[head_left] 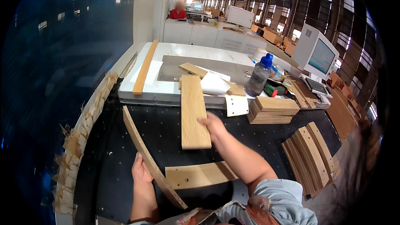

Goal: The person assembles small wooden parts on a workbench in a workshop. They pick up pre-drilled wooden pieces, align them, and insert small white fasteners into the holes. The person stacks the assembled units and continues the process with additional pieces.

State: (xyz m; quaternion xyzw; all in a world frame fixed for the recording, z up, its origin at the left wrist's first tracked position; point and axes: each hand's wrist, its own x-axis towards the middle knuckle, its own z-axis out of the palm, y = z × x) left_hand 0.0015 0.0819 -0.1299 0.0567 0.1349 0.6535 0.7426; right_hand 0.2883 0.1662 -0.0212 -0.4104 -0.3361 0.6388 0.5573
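My right hand [213, 126] grips the right edge of a light oak board [193, 110] that lies lengthwise on the black perforated table [162, 129], its far end over the white machine bed. My left hand [141, 170] holds the edge of a long thin wooden strip [146, 154] that stands on edge and runs diagonally from the table's far left toward me. A curved pale wood piece [200, 175] lies flat between my arms.
A stack of thin wood sheets [271, 109] and a fanned pile of curved strips [310, 154] lie to the right. A plastic bottle with a blue cap [259, 75], a monitor [318, 54], a keyboard and more boards sit beyond. A person in red sits far back.
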